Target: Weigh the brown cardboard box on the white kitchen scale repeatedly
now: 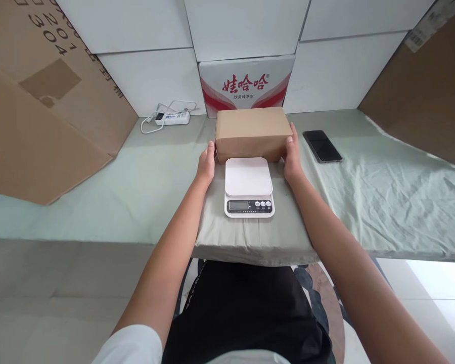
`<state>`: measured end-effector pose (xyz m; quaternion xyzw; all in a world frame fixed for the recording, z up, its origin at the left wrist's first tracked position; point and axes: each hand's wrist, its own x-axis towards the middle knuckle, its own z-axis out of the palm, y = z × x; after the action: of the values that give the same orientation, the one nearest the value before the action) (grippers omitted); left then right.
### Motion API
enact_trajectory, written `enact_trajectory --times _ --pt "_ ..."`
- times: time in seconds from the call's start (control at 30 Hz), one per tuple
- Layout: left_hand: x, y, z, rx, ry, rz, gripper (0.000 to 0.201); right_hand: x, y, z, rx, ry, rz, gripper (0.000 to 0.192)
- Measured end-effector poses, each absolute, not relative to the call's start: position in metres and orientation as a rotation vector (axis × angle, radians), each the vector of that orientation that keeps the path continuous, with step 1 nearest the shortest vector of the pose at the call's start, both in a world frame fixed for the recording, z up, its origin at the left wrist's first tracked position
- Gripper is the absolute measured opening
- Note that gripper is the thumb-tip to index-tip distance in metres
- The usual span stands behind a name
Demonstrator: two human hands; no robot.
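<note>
Brown cardboard box [252,132] sits closed on the counter [382,202], just behind a white kitchen scale [249,187], and it is held at both ends. Left hand [206,166] presses against its left end and right hand [291,157] against its right end; the fingers [290,139] of each hand are wrapped onto the box sides, grasping it between them. I cannot tell whether the box rests on the counter or is slightly lifted.

The scale stands between the forearms, its platform bare, its display and three small buttons facing the person. A pale green cloth [402,182] covers the counter and is wrinkled on the right. A dark phone [322,146] lies face up just right of the right hand, apart from the box. A white power strip [172,118] with a looped cable lies at the back left, well apart from the left hand.

Directly behind the box leans a white and red carton [246,83] printed with red Chinese characters, 娃哈哈, and a smaller line below. A large flattened cardboard sheet [41,111] leans at the left, with digits reading 201 and 304 near its top. Another brown cardboard panel [424,86] stands at the right, bearing a barcode label at its upper edge. White tiles form the wall behind.
</note>
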<state>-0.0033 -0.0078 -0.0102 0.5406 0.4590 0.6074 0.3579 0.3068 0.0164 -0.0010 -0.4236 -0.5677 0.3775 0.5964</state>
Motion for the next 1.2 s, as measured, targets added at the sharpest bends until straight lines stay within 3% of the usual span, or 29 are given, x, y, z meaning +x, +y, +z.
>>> enact_trajectory --times 0.33,0.63,1.2 --pt "0.01 -0.02 0.006 1.432 1.165 1.698 0.103 0.288 -0.002 0.028 -0.828 -1.306 0.788 0.117" --pt "0.015 -0.09 0.032 1.566 1.04 1.803 0.091 0.305 -0.049 0.04 -0.78 -1.518 0.501 0.105" --pt "0.02 -0.137 0.022 1.518 1.23 1.678 0.096 0.298 -0.1 0.038 -0.98 -1.392 0.479 0.087"
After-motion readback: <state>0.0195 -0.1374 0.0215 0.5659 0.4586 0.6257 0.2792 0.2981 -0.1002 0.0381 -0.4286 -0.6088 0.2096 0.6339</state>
